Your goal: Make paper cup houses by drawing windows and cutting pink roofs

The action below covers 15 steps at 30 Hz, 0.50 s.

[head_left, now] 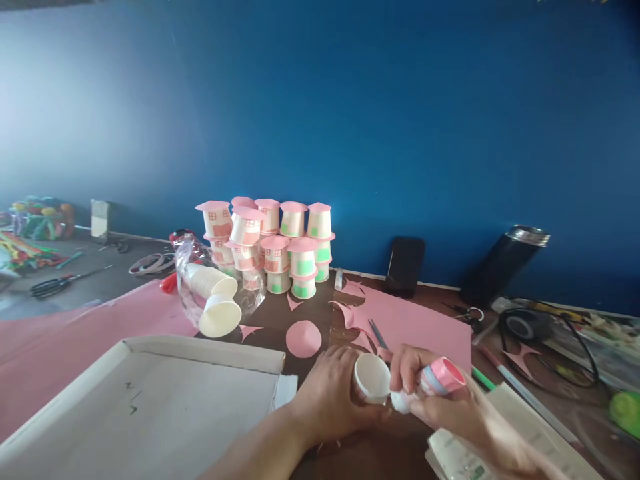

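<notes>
Both hands meet low centre — left (327,400) grips paper cup (371,378), right (440,400) glue stick (435,381)

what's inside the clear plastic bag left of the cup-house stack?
The plastic bag holds a lying sleeve of plain white paper cups, open ends poking out toward the camera. How many are nested deeper cannot be seen: glare and the outer cups cover them.

I see left hand (330,399) gripping paper cup (373,377) | right hand (440,400) pressing glue bottle (435,380) at its 3 o'clock | cup-house stack (273,247) at 11 o'clock
</notes>
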Motion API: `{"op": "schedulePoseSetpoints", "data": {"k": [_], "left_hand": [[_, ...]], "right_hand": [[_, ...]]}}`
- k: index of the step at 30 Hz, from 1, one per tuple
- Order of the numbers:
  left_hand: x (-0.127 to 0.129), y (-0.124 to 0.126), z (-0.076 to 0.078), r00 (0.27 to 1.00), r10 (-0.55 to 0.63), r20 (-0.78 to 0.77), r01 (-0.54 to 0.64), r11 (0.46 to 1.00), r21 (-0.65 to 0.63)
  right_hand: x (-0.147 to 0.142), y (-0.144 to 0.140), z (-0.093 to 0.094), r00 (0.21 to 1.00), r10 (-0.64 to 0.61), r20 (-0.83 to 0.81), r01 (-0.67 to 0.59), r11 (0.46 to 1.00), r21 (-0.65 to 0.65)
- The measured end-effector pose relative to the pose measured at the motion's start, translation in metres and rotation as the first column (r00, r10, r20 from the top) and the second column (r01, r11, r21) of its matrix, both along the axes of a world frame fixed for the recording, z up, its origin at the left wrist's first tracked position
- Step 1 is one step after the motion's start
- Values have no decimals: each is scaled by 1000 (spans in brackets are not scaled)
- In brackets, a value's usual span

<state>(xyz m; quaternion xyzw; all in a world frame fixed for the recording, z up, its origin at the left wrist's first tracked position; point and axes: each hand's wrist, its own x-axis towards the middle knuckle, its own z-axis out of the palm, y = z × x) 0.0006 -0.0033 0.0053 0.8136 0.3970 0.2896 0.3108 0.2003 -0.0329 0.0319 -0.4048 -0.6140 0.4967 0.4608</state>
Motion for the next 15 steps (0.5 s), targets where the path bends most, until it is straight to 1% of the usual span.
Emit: {"op": "schedulePoseSetpoints", "data": {"k": [2, 4, 7, 10, 12, 15], "left_hand": [[0, 0, 1, 1000, 2, -4, -2, 1000, -9], [0, 0, 1, 1000, 6, -7, -6, 1000, -8], [1, 0, 0, 1000, 10, 3, -10, 1000, 4], [1, 0, -1, 1000, 18, 4, -18, 1000, 7], [1, 0, -1, 1000, 22, 0, -22, 1000, 9], [1, 0, 0, 1000, 9, 4, -9, 1000, 15]], "right_hand": [[-1, -3, 8, 1000, 9, 1, -9, 1000, -14], [-1, -6, 15, 999, -15, -38, 13, 999, -42], [-2, -7, 21, 992, -41, -119, 28, 994, -107], [-4, -8, 25, 986, -68, -153, 44, 987, -154], [-6, -7, 27, 986, -70, -154, 44, 985, -168], [-6, -6, 26, 994, -33, -107, 15, 987, -160]]}}
